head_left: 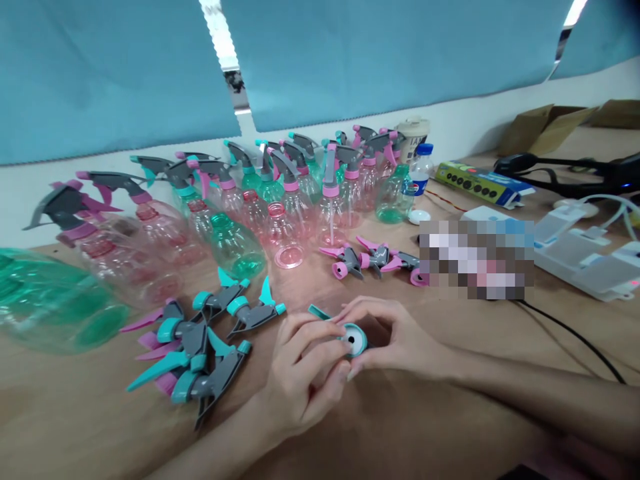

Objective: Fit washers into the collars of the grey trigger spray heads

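Both of my hands meet over the front of the table around one teal and grey spray trigger head [356,340]. Its round collar faces me, showing a white inside with a dark hole. My left hand [305,373] has its fingers closed on the collar's left side. From the right, my right hand [395,333] wraps the head, hiding most of its grey body. Left of my hands lies a pile of loose teal and pink spray heads [200,347]. Beyond them, several pink and grey spray heads [375,259] rest on the table.
Pink and green spray bottles [295,213] crowd the back, many with heads fitted. A green bottle [55,300] lies at far left. On the right are a blue-capped Pepsi bottle [421,173], a paper cup [413,137], a long box [480,183], a power strip [590,247] and a black cable [575,333].
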The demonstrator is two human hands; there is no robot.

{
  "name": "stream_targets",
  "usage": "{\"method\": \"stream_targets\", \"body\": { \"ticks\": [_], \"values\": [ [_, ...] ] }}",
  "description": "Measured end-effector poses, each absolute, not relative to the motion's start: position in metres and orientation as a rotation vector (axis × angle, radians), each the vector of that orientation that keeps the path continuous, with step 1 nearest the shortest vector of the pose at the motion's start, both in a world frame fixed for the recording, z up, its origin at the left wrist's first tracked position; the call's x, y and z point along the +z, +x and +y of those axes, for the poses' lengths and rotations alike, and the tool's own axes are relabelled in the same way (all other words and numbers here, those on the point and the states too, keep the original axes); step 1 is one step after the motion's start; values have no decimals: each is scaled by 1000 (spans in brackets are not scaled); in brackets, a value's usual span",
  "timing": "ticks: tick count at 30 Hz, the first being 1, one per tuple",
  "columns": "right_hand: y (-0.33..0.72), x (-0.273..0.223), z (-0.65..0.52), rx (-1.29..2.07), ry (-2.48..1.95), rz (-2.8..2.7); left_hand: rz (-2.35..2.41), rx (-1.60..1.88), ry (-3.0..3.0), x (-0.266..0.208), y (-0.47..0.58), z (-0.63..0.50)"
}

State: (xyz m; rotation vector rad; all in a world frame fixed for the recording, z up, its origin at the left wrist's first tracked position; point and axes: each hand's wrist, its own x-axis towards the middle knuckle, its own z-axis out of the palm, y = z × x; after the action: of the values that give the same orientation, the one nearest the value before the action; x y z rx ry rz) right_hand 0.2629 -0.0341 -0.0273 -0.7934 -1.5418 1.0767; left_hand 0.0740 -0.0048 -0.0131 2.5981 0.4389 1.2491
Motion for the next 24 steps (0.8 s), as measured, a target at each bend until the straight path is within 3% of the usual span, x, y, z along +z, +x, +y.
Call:
{"method": "stream_targets", "body": {
  "ticks": [24],
  "values": [
    [261, -27, -38, 1148, -835, -1488, 396, 1173, 2726, -10, 73, -4]
  ]
}}
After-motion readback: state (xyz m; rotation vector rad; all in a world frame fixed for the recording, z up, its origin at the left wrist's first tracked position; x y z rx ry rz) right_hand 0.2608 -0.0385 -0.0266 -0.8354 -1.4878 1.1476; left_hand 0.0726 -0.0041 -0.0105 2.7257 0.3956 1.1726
